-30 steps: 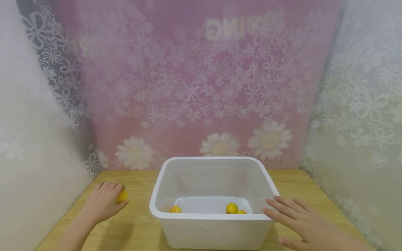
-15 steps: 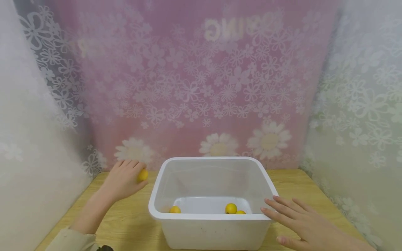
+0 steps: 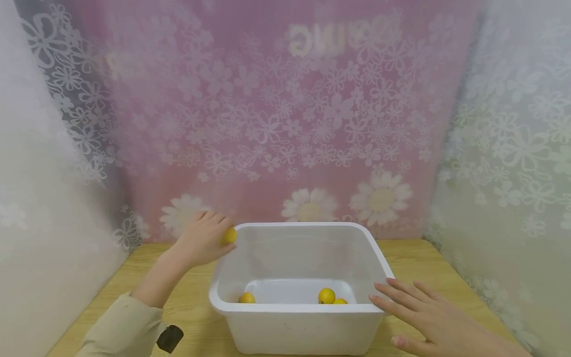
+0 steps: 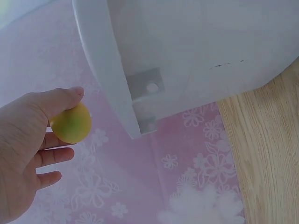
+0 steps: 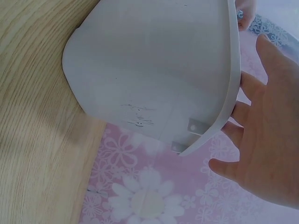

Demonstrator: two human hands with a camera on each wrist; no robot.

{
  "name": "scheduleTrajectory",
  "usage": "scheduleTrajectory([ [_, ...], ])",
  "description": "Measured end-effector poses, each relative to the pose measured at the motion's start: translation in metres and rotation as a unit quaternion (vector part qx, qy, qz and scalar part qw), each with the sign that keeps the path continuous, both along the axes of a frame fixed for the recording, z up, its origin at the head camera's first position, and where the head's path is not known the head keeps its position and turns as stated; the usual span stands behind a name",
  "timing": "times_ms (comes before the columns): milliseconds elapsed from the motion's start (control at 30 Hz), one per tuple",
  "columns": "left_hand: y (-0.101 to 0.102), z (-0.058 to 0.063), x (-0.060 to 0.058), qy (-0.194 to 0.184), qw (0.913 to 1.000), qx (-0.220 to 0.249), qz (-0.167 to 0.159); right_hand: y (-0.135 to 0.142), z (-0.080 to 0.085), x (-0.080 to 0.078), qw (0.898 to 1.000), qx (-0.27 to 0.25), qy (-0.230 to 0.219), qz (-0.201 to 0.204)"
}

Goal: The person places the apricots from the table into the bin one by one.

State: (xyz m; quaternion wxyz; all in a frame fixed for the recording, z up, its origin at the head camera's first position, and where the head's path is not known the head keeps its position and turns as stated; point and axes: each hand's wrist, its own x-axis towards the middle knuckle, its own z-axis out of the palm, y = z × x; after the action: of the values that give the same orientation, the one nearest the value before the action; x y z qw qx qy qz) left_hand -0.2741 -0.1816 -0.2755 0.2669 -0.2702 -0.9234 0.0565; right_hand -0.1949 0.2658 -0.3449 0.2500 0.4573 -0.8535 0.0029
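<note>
My left hand (image 3: pixel 204 239) pinches a small round yellow citrus fruit (image 3: pixel 229 236), just outside the upper left corner of the white plastic tub (image 3: pixel 303 327). In the left wrist view the fruit (image 4: pixel 71 123) sits between thumb and index finger, with a greenish patch, apart from the tub's rim (image 4: pixel 100 65). Inside the tub lie one yellow fruit (image 3: pixel 247 297) at left and two at right, a whole one (image 3: pixel 327 296) and a partly hidden one (image 3: pixel 341 301). My right hand (image 3: pixel 430 317), fingers spread, touches the tub's right rim with its fingertips.
The tub stands on a wood-grain table (image 3: pixel 410 258). A pink flowered sheet (image 3: pixel 285 124) hangs behind, and pale sheets close off the left (image 3: pixel 53 223) and right (image 3: pixel 517 198) sides. A dark object (image 3: pixel 170 339) shows by the left sleeve.
My left hand has carried the fruit rightward and up, from above the table at left to the tub's upper left corner. The right hand stays at the rim.
</note>
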Motion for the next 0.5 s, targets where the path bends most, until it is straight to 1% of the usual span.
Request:
scheduleTrajectory([
  [100,0.003,0.000,-0.004,-0.003,1.0000,-0.005,-0.003,0.000,-0.001,-0.001,1.000,-0.001,0.004,0.006],
  [267,0.006,0.002,-0.011,-0.015,0.9997,-0.017,0.004,0.001,-0.002,-0.003,1.000,-0.001,0.010,0.013],
  [433,0.010,0.001,-0.017,-0.056,0.9983,-0.014,0.007,0.001,-0.002,-0.004,1.000,0.001,0.009,0.013],
  [500,0.013,0.000,-0.020,-0.074,0.9972,-0.009,0.002,0.001,-0.001,-0.004,1.000,0.002,0.008,0.013],
])
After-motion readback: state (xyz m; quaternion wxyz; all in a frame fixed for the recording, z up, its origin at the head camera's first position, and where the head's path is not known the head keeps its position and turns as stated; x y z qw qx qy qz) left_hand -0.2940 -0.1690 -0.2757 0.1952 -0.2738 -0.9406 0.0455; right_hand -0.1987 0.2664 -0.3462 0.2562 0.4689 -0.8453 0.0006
